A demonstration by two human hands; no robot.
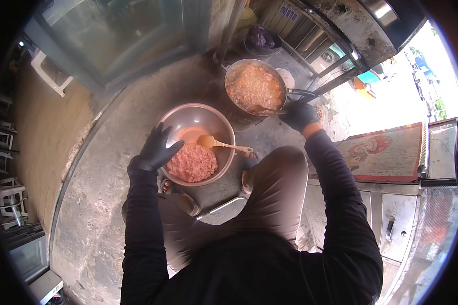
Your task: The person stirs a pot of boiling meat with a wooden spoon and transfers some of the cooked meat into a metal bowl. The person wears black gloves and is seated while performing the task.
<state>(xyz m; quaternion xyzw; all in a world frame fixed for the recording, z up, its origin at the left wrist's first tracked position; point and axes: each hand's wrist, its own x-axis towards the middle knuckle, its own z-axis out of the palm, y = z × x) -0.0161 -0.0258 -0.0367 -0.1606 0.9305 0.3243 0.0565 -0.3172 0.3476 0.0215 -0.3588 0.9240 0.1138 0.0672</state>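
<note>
My left hand (156,148), in a black glove, rests at the left rim of a wide metal bowl (226,127), its fingers apart and holding nothing. Inside the bowl lies a mound of pink minced meat (192,163), close to my thumb. A light-coloured spoon (220,144) leans across the meat, its handle over the right rim. Beyond and to the right, a pan (228,90) is full of bubbling, orange-brown food (254,86). My right hand (299,116), also gloved in black, is closed on the handle of a brown spatula (262,109) dipping into the pan, beside the pan's dark handle (301,92).
Behind the pan stands a dark container with a purple bag (261,38). A glass-panelled cabinet (112,35) is at the far left, and a metal counter unit (399,218) at the right. White plastic stools (10,195) line the left side. My knees flank the bowl's near side.
</note>
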